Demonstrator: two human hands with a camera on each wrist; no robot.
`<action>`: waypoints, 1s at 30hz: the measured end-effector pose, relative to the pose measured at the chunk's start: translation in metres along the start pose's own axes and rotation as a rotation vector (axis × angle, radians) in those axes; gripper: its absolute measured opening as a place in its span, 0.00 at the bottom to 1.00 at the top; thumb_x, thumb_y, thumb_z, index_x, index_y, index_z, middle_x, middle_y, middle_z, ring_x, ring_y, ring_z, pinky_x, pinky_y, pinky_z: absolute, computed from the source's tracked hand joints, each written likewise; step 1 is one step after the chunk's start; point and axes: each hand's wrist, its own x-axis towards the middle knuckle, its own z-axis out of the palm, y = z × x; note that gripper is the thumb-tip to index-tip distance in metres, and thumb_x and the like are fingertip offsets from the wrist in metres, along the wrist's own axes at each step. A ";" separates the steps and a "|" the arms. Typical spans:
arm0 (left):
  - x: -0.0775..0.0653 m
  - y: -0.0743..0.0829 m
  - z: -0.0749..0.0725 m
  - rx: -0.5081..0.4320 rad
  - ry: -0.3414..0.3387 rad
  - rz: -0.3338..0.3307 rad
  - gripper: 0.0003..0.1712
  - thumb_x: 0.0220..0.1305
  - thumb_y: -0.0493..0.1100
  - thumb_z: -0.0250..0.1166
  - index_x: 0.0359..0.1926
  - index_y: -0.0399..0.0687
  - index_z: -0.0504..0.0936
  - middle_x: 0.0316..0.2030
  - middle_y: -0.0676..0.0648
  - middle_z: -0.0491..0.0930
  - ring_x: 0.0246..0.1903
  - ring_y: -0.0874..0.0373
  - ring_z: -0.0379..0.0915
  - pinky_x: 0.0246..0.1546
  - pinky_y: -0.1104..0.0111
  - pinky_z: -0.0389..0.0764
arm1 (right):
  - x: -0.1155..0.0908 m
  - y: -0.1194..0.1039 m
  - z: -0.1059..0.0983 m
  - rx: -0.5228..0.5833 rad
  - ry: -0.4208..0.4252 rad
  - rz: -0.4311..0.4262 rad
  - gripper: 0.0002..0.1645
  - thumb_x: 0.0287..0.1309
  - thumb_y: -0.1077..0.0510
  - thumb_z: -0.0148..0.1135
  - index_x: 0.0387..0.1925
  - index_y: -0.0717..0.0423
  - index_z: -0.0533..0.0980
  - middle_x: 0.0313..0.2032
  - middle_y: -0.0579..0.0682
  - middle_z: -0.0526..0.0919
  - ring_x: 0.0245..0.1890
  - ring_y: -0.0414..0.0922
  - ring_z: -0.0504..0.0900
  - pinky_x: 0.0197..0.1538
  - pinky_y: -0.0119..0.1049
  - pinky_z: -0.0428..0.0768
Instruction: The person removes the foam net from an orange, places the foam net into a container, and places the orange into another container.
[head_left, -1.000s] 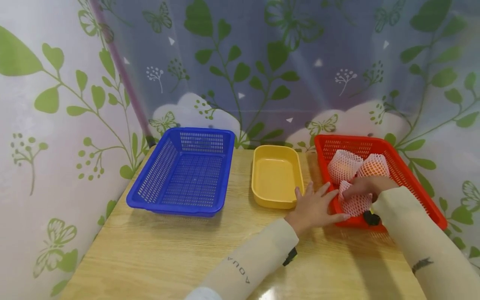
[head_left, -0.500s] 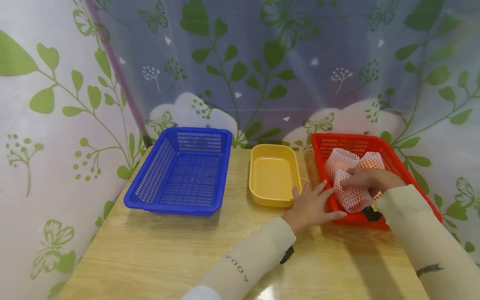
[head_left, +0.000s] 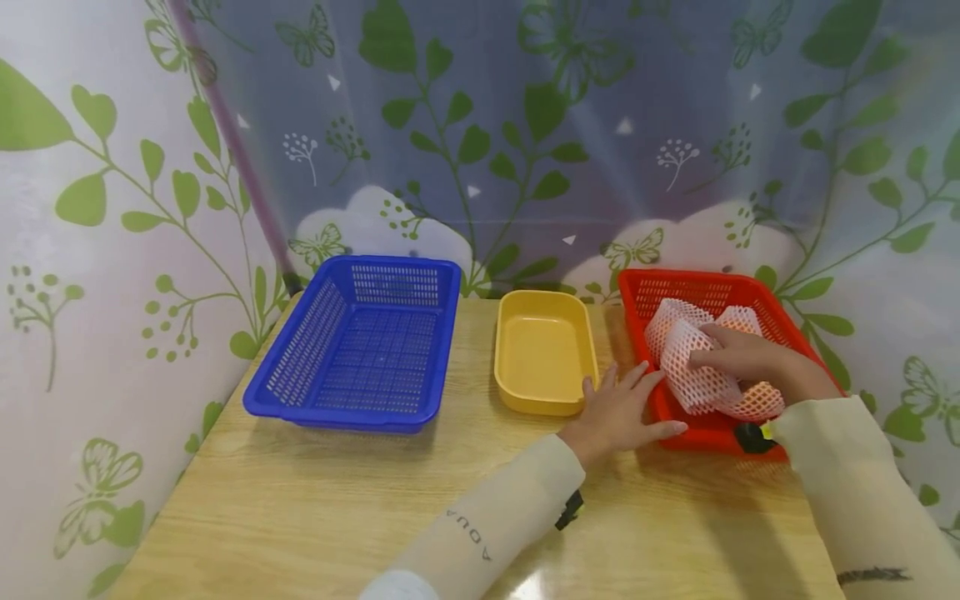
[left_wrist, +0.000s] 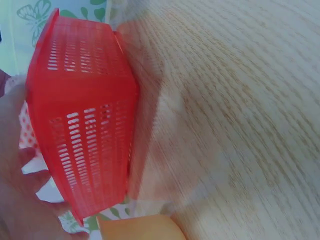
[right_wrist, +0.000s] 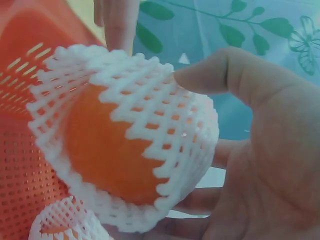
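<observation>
My right hand [head_left: 757, 362] grips an orange in a white foam net [right_wrist: 115, 145] over the red basket [head_left: 671, 433]. In the right wrist view the thumb presses the net from one side and the fingers curl behind the fruit, whose orange skin shows through the mesh. More netted fruit lies in the basket: one in front [head_left: 761, 404], one at the back right [head_left: 742, 317], and one at the back left [head_left: 660, 321], partly hidden by the held orange. Fingers spread, my left hand [head_left: 611, 417] rests at the basket's near left rim.
A yellow tray [head_left: 543, 354] stands between the red basket and a blue basket [head_left: 390, 358] on the wooden table [head_left: 300, 517]. Behind the table hangs a leaf-patterned curtain [head_left: 480, 150]. My left fingertips are close to the tray's near right corner.
My right hand has raised the netted orange from the front of the red basket, and another fruit now shows below it. The left hand stays at the rim.
</observation>
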 end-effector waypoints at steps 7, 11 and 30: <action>0.003 -0.006 -0.013 -0.265 0.157 0.084 0.34 0.72 0.66 0.42 0.72 0.57 0.61 0.69 0.56 0.65 0.68 0.59 0.59 0.66 0.58 0.65 | -0.006 -0.002 0.005 0.109 0.145 -0.128 0.45 0.65 0.50 0.53 0.71 0.70 0.46 0.55 0.72 0.70 0.40 0.53 0.79 0.39 0.46 0.84; 0.002 -0.010 -0.024 -0.501 0.255 0.092 0.24 0.75 0.58 0.47 0.63 0.54 0.68 0.60 0.51 0.74 0.58 0.59 0.71 0.60 0.66 0.71 | -0.010 -0.007 0.012 0.161 0.218 -0.212 0.41 0.65 0.52 0.56 0.71 0.66 0.51 0.54 0.67 0.72 0.42 0.52 0.79 0.42 0.47 0.84; -0.024 -0.055 -0.075 -1.182 0.063 0.056 0.47 0.64 0.44 0.66 0.75 0.64 0.47 0.67 0.46 0.63 0.60 0.54 0.71 0.51 0.67 0.79 | -0.019 -0.053 0.061 0.357 0.332 -0.538 0.45 0.61 0.64 0.61 0.73 0.60 0.48 0.63 0.63 0.64 0.56 0.58 0.73 0.49 0.35 0.81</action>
